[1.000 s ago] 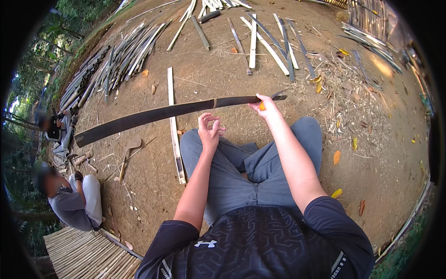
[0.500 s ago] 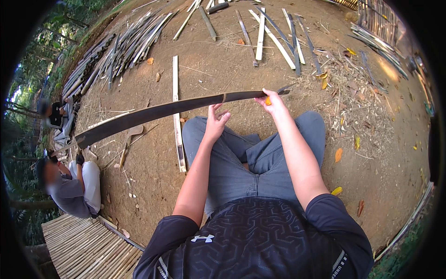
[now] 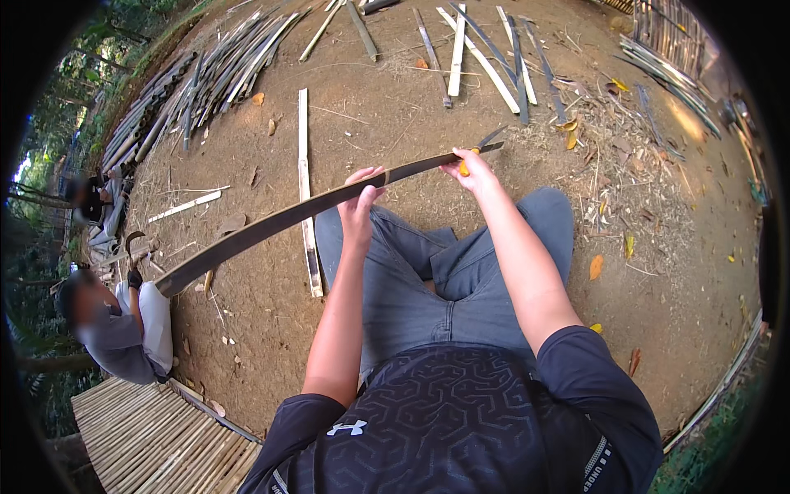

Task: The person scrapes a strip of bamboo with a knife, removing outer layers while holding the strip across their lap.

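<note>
A long dark bamboo strip (image 3: 263,226) stretches across in front of me, its left end low and its right end higher. Near the middle, my left hand (image 3: 357,206) has closed round it, thumb on the near side and fingers beyond. My right hand (image 3: 476,174) grips the strip close to its right end. In that same hand is a knife with an orange handle (image 3: 465,169), its thin curved blade (image 3: 493,136) pointing up past the strip. Where the blade meets the bamboo is hard to make out. Both hands are above my crossed legs.
A pale split bamboo strip (image 3: 304,148) lies by my left knee. More strips (image 3: 485,70) lie ahead, with a large pile (image 3: 222,74) far left. A co-worker (image 3: 123,321) sits left near the strip's end, a curved blade (image 3: 132,240) raised; another person sits beyond.
My left hand has gone from touching the strip's underside to wrapping round it. The strip's left end has swung nearer to me and down, and the right hand has shifted slightly up and left.
</note>
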Available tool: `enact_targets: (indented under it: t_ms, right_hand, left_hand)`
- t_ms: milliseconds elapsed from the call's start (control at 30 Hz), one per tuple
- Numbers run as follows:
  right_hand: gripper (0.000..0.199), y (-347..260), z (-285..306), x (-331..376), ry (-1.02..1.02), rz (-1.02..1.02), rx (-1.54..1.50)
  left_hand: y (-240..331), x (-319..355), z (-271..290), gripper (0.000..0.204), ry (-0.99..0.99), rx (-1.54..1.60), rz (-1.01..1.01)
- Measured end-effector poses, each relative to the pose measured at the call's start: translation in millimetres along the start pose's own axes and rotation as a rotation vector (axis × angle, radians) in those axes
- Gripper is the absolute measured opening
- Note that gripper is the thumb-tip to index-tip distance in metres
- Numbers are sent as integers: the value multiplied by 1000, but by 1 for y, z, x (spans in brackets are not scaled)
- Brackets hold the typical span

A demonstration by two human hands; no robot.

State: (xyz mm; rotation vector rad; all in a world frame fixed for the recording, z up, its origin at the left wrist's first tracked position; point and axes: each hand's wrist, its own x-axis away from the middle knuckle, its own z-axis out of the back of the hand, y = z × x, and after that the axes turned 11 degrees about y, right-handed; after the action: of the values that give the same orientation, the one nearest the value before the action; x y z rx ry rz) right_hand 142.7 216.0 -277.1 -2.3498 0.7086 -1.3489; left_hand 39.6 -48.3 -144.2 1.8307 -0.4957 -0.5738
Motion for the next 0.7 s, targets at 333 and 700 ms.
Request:
enact_targets:
  t_ms: [333,700]
  right_hand:
    - [37,0,38,19,-8,22,478]
    - [44,-8,10,188,-31,726,1467]
  left_hand:
    - [-32,24,22,24,116,-308,-144]
    - [-28,27,29,26,77,-411,-64]
